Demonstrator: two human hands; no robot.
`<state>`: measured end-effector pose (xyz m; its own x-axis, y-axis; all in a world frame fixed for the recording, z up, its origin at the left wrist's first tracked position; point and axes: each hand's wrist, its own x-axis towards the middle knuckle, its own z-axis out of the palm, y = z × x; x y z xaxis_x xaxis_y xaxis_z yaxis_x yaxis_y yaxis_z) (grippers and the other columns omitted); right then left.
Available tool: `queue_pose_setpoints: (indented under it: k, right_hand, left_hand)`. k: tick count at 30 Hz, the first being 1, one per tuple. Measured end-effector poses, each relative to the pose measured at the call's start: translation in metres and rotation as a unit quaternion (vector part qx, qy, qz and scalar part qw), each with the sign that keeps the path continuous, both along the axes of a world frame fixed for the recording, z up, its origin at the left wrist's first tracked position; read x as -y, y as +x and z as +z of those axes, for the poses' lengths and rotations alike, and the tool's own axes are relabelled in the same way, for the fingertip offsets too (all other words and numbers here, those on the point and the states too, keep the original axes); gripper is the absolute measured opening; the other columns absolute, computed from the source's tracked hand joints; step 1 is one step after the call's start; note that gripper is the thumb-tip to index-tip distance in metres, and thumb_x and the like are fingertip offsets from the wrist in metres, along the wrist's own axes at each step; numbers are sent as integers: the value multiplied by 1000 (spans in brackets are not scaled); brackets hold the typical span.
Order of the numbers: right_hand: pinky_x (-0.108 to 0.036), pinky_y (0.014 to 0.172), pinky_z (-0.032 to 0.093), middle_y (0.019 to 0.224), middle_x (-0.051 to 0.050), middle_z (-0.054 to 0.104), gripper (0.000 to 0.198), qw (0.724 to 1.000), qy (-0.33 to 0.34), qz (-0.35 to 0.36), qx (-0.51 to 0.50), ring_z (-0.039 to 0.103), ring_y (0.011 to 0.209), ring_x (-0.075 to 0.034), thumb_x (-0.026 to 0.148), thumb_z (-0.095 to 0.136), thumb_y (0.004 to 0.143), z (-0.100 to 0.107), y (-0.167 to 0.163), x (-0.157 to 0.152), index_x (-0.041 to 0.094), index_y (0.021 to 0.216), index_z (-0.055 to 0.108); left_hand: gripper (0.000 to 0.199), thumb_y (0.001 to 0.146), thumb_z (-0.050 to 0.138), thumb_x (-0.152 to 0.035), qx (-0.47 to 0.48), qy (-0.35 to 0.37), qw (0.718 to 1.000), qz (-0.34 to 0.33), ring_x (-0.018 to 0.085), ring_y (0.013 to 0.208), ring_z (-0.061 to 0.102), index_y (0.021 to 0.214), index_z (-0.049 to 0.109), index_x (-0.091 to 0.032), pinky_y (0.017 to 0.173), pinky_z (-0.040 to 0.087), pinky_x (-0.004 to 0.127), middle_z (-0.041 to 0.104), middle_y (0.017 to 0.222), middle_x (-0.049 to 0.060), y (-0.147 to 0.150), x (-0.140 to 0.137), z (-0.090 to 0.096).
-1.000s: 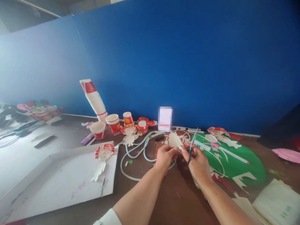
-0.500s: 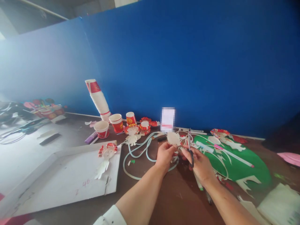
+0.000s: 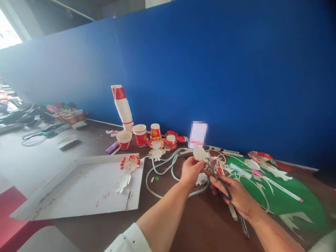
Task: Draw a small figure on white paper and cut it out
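Note:
Pinched between the fingers of my left hand point(image 3: 191, 170) is a rounded white paper piece point(image 3: 200, 154). My right hand point(image 3: 235, 192) is wrapped round the dark handles of a pair of scissors point(image 3: 215, 173), whose blades point up and lie close beside the paper's right edge. Whether the blades touch the paper I cannot tell. Beneath my hands, white paper scraps point(image 3: 201, 179) lie on the brown table point(image 3: 199, 224). A pale blue cord point(image 3: 149, 190) loops on the table left of my left hand.
A white cardboard lid point(image 3: 78, 189) at left bears a paper figure with a red fringe point(image 3: 130, 163). Behind stand red paper cups point(image 3: 140, 134) and a leaning cup stack point(image 3: 123, 108). Right is a green sheet point(image 3: 296, 196) with a pink-capped marker point(image 3: 278, 185). A blue partition point(image 3: 210, 70) closes the back.
The view has turned a little left, so the things on the table appear shifted right. The scissors have tilted from nearly upright to slanting; both hands keep their hold.

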<state>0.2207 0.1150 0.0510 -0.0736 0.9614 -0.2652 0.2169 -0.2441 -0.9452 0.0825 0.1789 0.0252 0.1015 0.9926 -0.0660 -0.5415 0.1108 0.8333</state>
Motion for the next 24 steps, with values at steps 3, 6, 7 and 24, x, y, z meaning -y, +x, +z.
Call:
queue_pose_setpoints:
  k: [3,6,7,24]
  right_hand:
    - [-18,39,25,67,-1,62,48,1000,1,-1,0,55,62,-13,59,69,75,0,0,0,21,104,72]
    - [-19,40,26,67,0,63,45,1000,1,-7,-4,57,63,-14,59,70,74,1,0,1,23,102,73]
    - [-19,40,27,68,0,63,45,1000,1,-9,-4,58,64,-15,58,71,74,2,0,1,23,102,73]
    - [-27,60,47,66,-1,65,45,995,55,23,84,60,62,-16,64,67,73,9,1,1,22,82,76]
  left_hand:
    - [30,63,78,-33,-13,2,1000,4,13,63,61,82,65,-14,62,50,26,66,77,4,0,0,1]
    - [28,63,78,-33,-25,2,1000,9,12,62,60,78,65,-14,63,49,25,67,76,5,-1,1,2]
    - [27,64,78,-34,-28,2,1000,11,12,62,60,77,65,-14,63,48,24,67,75,4,-1,0,2]
    - [14,73,70,-27,-135,13,991,6,10,55,53,67,64,-16,56,43,21,62,62,1,-8,-2,8]
